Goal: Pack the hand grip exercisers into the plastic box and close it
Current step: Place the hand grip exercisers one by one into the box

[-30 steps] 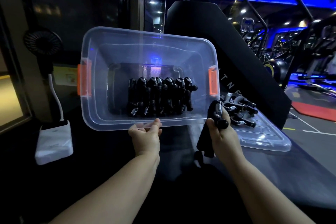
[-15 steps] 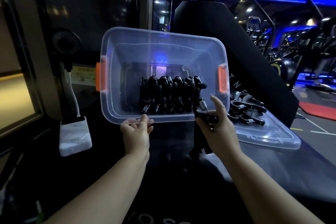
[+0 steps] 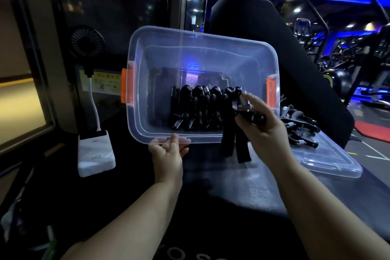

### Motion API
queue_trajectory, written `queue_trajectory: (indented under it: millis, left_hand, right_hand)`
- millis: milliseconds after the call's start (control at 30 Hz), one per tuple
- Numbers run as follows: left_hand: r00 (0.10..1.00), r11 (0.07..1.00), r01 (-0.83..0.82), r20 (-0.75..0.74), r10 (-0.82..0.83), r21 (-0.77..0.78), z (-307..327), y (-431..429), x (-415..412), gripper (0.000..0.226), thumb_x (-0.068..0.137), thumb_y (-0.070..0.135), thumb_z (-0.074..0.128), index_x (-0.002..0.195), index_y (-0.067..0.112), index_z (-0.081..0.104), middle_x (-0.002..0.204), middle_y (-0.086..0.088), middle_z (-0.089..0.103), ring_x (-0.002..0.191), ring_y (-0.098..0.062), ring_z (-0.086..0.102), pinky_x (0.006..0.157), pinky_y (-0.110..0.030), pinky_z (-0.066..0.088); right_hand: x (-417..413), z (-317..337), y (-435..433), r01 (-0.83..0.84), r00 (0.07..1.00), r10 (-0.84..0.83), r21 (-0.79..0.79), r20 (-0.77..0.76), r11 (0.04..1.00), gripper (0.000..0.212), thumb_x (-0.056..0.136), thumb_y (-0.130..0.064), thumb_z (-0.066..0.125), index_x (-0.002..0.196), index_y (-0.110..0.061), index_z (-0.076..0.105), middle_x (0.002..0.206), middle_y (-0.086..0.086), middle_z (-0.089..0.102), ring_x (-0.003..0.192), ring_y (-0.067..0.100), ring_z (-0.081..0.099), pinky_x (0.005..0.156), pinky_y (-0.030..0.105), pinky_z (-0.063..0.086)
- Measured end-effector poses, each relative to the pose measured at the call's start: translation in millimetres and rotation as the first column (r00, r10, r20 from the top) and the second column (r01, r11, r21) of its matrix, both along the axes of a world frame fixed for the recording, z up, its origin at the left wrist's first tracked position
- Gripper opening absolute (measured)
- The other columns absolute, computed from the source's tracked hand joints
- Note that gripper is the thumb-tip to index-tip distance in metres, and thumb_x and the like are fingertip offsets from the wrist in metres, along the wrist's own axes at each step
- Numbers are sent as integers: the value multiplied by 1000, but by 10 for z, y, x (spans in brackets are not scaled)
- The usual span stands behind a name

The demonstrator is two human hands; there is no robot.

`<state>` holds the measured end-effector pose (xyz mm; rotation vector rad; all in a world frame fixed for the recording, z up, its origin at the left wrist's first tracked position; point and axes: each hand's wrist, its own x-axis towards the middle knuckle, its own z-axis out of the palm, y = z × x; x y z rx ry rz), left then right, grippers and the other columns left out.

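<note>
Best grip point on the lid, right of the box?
The lid lies flat on the table, with loose exercisers piled on its far end. Probably pinch the bare near rim, coming from the person's side and hooking under the lip, once that pile is cleared.

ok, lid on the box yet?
No, the lid lies flat to the right of the open box, with loose exercisers piled on it.

Pale letters at the near edge of the black worktop (image 3: pixel 211 228) are cut off at the bottom of the view, and only "O S" can be made out (a stroke before them may be a K). The yellow sign (image 3: pixel 105 83) on the wall behind the plastic box (image 3: pixel 202 48) carries red characters, too blurred to read.
</note>
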<state>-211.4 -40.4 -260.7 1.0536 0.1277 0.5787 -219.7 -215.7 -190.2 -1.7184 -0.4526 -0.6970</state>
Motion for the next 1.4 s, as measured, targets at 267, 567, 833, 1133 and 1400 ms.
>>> queue_trajectory:
  millis: [267, 567, 833, 1133, 1400]
  left_hand:
    - [999, 995, 33, 3, -33, -92, -73, 34, 76, 32, 103, 19, 34, 115, -10, 39, 70, -8, 70, 69, -17, 69, 62, -22, 52]
    - [998, 981, 63, 25, -59, -183, -57, 28, 67, 12, 103, 21, 32, 95, 14, 38, 62, -5, 69, 60, -14, 66, 57, -21, 49]
    - [998, 979, 68, 25, -64, -191, -82, 46, 64, 11, 102, 20, 34, 92, 16, 37, 68, -11, 69, 61, -17, 66, 56, -21, 50]
    - [997, 982, 74, 48, -67, -176, -135, 51, 97, 11, 102, 19, 36, 93, 12, 38, 67, -13, 69, 59, -18, 64, 54, -20, 50]
    - [999, 989, 49, 21, -47, -139, -197, 62, 127, 22, 95, 37, 45, 95, 15, 41, 92, -30, 66, 77, -33, 67, 64, -29, 52]
  right_hand:
    - [461, 457, 655, -23, 999, 22, -30, -37, 999, 36, 82, -19, 76, 92, -51, 62, 90, -14, 66, 77, 6, 63, 81, 38, 57]
    - [1116, 247, 1249, 59, 988, -112, -409, -106, 910, 39, 81, -24, 75, 118, -27, 65, 107, -2, 68, 89, 13, 60, 78, 16, 41]
    - [1367, 182, 1476, 106, 980, -190, -643, -63, 759, 48, 81, -26, 74, 126, -26, 56, 117, 6, 63, 105, 23, 57, 81, 22, 37]
    - [1519, 196, 1599, 373, 910, -320, -854, 262, 362, 55, 76, -50, 73, 123, -27, 56, 116, 8, 62, 115, 30, 50, 94, 37, 37]
    - [1677, 159, 1637, 432, 881, -296, -882, 369, 186, 55, 72, -58, 70, 118, -29, 62, 129, 2, 45, 128, 25, 29, 110, 48, 15]
